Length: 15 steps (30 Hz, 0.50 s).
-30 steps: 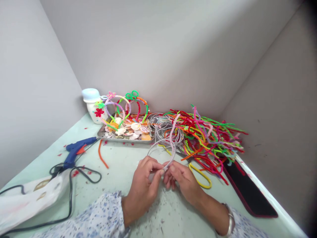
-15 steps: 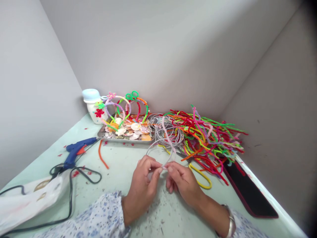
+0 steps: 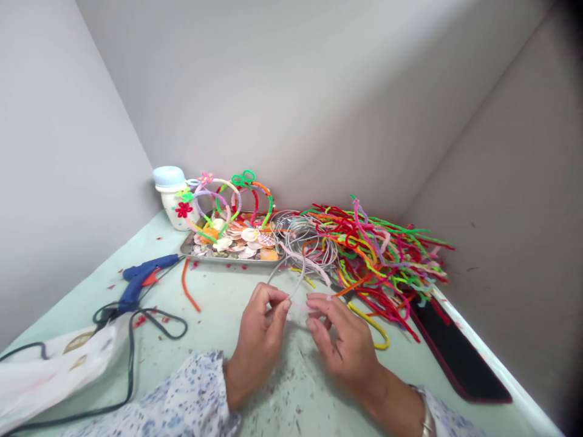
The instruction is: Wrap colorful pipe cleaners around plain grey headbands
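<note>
My left hand [image 3: 259,340] pinches a thin grey hoop headband [image 3: 298,282] between thumb and forefinger, its loop standing up away from me. A pale pink pipe cleaner [image 3: 314,264] crosses the hoop on its far side, and a blurred pink bit shows between my hands. Just to the right, my right hand [image 3: 344,340] has thumb and fingers apart, its fingertips close to that pink bit; whether they touch it I cannot tell. Yellow-handled scissors [image 3: 380,334] lie beyond my right hand, partly covered.
A metal tray [image 3: 228,261] of shells holds finished-looking fuzzy headbands [image 3: 272,209], beside a white jar [image 3: 175,203]. Grey hoops [image 3: 334,252] and a heap of pipe cleaners [image 3: 392,249] lie right. A blue glue gun [image 3: 136,282] with cord is left; a black flat case [image 3: 460,352] sits right.
My right hand has let go of the join and opened, moving slightly right. My left hand has shifted a little left with the headband, and the pink pipe cleaner has swung lower.
</note>
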Motion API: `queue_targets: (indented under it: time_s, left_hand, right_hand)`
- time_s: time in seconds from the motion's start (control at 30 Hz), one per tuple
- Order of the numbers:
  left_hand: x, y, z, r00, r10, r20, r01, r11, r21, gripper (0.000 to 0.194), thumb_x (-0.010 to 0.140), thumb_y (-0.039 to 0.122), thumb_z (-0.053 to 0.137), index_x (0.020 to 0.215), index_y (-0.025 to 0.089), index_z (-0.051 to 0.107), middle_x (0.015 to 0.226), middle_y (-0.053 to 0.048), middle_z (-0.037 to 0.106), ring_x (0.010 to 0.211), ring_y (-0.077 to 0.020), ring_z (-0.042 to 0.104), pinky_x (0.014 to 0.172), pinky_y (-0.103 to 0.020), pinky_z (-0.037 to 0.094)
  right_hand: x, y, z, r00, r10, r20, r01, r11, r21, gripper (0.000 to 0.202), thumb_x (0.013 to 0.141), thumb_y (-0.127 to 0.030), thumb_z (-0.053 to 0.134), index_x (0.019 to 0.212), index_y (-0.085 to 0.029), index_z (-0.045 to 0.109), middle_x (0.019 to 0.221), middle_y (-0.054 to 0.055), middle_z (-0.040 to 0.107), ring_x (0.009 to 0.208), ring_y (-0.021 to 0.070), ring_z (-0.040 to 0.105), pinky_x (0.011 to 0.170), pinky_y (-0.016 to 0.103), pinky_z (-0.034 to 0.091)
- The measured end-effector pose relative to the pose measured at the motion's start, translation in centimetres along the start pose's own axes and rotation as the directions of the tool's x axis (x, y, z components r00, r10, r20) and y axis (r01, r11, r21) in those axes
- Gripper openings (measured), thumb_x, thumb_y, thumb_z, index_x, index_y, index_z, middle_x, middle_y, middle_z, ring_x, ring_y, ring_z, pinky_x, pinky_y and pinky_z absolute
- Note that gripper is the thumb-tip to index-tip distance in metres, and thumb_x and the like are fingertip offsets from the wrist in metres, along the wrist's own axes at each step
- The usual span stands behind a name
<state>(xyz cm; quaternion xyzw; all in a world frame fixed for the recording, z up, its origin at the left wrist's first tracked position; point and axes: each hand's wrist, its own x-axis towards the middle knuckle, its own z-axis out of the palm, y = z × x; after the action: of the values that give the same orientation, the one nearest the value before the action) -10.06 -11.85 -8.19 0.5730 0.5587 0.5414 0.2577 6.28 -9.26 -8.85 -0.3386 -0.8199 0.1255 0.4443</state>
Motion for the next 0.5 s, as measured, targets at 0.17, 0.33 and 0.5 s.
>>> queue_targets:
  time_s: [0.17,0.33,0.5]
  left_hand:
    - [0.1,0.0,0.0,1.000,-0.021,0.008,0.021,1.000,-0.005,0.011,0.092,0.029,0.049,0.087,0.020,0.053,0.084,0.000,0.052,0.078,-0.0151,0.052,0.068,-0.025,0.043]
    - [0.1,0.1,-0.2,1.000,-0.012,0.007,0.012,1.000,0.015,0.013,0.092,0.029,0.047,0.085,0.020,0.054,0.083,-0.001,0.054,0.080,-0.0167,0.053,0.072,-0.028,0.043]
    - [0.2,0.2,-0.2,1.000,-0.024,0.006,0.023,1.000,0.017,0.014,0.092,0.029,0.047,0.085,0.019,0.053,0.081,-0.001,0.054,0.078,-0.0169,0.053,0.070,-0.027,0.043]
  right_hand:
    - [-0.2,-0.2,-0.7,0.979,-0.196,-0.052,0.196,0.981,0.000,0.034,0.084,-0.013,0.054,0.118,-0.016,0.056,0.117,0.014,0.063,0.108,0.0232,0.061,0.085,0.035,0.053]
    - [-0.6,-0.5,-1.2,0.935,-0.351,-0.052,0.353,0.935,0.024,0.037,0.080,-0.012,0.056,0.117,-0.019,0.055,0.108,0.012,0.064,0.099,0.0216,0.064,0.080,0.033,0.056]
    - [-0.8,-0.5,-0.9,0.955,-0.293,-0.044,0.295,0.953,0.067,0.039,0.078,-0.011,0.061,0.113,-0.026,0.054,0.105,0.009,0.061,0.088,0.0204,0.065,0.073,0.033,0.057]
